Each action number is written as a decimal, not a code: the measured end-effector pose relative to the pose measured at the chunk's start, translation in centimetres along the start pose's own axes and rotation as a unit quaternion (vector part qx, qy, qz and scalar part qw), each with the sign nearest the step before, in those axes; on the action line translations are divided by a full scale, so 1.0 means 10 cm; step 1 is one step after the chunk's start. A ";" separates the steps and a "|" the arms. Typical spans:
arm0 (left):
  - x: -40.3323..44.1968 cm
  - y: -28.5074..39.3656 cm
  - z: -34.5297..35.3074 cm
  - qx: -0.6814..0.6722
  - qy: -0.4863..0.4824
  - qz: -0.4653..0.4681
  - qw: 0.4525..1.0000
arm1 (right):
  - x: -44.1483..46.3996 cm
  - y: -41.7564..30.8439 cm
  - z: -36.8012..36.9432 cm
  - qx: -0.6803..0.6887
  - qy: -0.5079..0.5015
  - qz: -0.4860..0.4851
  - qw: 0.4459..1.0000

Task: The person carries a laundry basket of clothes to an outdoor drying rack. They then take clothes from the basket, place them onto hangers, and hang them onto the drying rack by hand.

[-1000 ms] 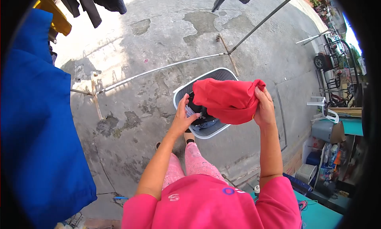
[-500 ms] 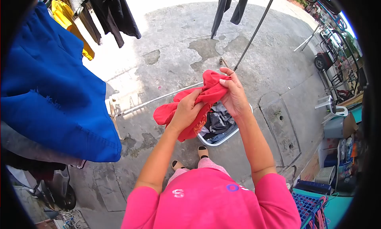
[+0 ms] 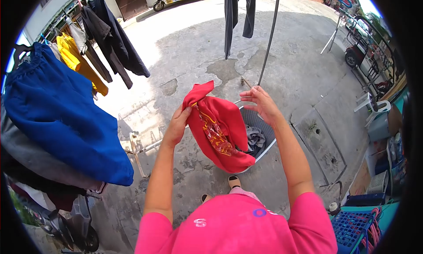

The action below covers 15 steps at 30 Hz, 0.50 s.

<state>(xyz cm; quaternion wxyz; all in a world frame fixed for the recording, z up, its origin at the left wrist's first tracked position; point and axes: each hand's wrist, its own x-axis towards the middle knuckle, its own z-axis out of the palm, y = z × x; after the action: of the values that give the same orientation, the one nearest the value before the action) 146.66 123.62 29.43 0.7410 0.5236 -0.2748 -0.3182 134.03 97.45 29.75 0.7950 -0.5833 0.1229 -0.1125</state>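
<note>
My left hand (image 3: 177, 125) grips a red shirt (image 3: 231, 117) by its gathered upper edge, fingers closed on the cloth. The shirt hangs partly unfolded, showing a yellow and white print. To its right my right hand (image 3: 264, 105) is raised with fingers apart, holding nothing. Below both hands stands a laundry basket (image 3: 267, 127) with a pale rim, and grey and dark clothes (image 3: 255, 140) lie in it. The shirt covers the basket's left part.
Blue shorts (image 3: 66, 108) hang close on my left, with a yellow garment (image 3: 72, 56) and dark trousers (image 3: 116, 42) beyond. A thin dark pole (image 3: 269, 38) rises ahead. At right are a white plastic chair (image 3: 372, 105) and a blue plastic crate (image 3: 350, 230).
The red shirt has gone from bunched between both hands to hanging open from my left hand. My right hand has let go of it. The view has tilted up a little.
</note>
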 end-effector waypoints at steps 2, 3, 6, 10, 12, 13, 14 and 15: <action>0.07 -0.09 0.18 0.008 -0.036 0.001 0.999 | 0.00 0.00 0.08 -0.082 -0.029 0.056 0.995; 0.11 -0.12 0.29 -0.006 -0.056 -0.008 0.998 | -0.05 0.08 0.19 -0.101 -0.071 0.069 0.990; 0.20 -0.11 0.35 -0.003 -0.073 -0.005 0.997 | -0.14 0.21 0.37 -0.072 -0.145 0.140 0.977; 0.26 0.05 0.03 0.106 0.037 0.012 0.994 | -0.08 -0.01 0.09 0.049 -0.027 -0.003 0.998; 0.28 0.05 -0.15 0.106 0.048 0.054 0.992 | -0.02 -0.12 -0.19 0.043 0.053 -0.049 0.997; 0.28 0.07 -0.18 0.102 0.063 0.083 0.989 | 0.00 -0.19 -0.24 0.041 0.051 -0.058 0.996; 0.29 0.08 -0.19 0.103 0.060 0.089 0.989 | 0.01 -0.23 -0.29 -0.036 0.044 -0.088 0.995; 0.27 0.12 -0.15 0.116 0.037 0.072 0.990 | -0.01 -0.27 -0.28 -0.111 0.038 -0.113 0.987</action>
<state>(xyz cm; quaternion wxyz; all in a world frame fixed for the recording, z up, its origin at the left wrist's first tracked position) 149.76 122.82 30.29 0.7058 0.5961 -0.3193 -0.2108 132.94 94.17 31.58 0.7024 -0.6733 0.0980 -0.2088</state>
